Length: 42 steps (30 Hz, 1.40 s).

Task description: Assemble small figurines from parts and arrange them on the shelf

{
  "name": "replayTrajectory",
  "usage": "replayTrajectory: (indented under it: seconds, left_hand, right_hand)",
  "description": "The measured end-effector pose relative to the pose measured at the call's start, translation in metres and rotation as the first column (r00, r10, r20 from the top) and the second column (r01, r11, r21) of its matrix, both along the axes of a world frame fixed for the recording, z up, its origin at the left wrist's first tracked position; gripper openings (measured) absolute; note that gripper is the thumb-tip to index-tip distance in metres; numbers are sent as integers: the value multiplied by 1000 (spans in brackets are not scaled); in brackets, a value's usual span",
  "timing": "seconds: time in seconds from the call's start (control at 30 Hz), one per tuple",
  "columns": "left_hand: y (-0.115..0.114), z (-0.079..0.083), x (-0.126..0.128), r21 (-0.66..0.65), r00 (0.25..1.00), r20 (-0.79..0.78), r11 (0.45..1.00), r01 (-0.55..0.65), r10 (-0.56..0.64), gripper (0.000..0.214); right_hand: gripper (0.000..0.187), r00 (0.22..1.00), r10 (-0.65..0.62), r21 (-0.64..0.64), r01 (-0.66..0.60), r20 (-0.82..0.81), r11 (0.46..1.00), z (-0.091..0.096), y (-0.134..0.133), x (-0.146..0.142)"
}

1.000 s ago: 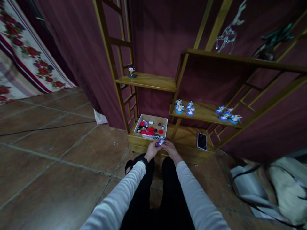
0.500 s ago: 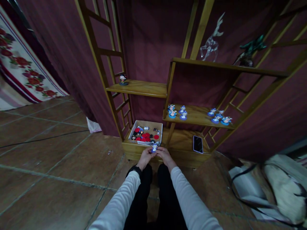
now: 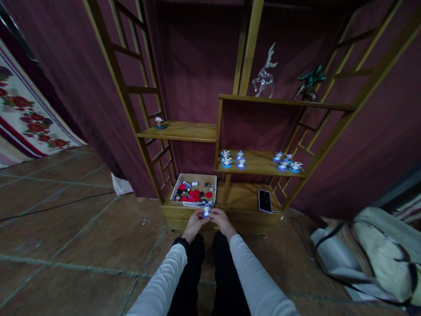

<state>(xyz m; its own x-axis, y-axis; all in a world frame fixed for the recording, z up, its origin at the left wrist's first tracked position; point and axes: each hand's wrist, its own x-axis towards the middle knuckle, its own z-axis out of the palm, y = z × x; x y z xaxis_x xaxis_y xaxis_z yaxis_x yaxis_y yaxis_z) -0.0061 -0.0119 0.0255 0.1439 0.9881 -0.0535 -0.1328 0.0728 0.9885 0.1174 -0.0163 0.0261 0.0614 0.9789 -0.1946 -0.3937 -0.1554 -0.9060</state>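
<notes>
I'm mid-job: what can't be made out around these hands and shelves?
Head view, all three:
Held figurine: base sides covered by left hand and right hand; features too small.
Box: whatever lies beneath red discs is hidden.
Pale bag: cut off by the picture's right edge.

Transparent deer statuette (image 3: 264,80) near a dark green sculpture (image 3: 311,81), purple-edged phone with black screen (image 3: 265,201) lying flat, white cloth with red flowers (image 3: 36,117), thin black cable (image 3: 59,207) across brown tiled floor (image 3: 82,237)

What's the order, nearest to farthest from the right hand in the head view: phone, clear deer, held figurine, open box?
1. Held figurine: between the left hand and right hand.
2. Open box: ahead, to the left.
3. Phone: off to the right.
4. Clear deer: up high, to the right.
</notes>
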Motion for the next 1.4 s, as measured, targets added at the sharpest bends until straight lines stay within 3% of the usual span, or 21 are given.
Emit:
replayTrajectory:
  seconds: [0.33, 0.87, 1.4]
  left_hand:
    - [-9, 14, -1, -28, 998, -45, 999, 44, -45, 41]
    - [-1, 10, -4, -1, 999, 17, 999, 45, -45, 40]
    - [-3, 11, -6, 2, 997, -43, 998, 58, -58, 36]
  right_hand:
    - [37, 1000, 16, 5, -16, -11, 1000, 10, -10, 3]
    - [38, 999, 50, 13, -50, 7, 999, 9, -10, 1]
    - [32, 997, 58, 1, -59, 48, 998, 8, -9, 2]
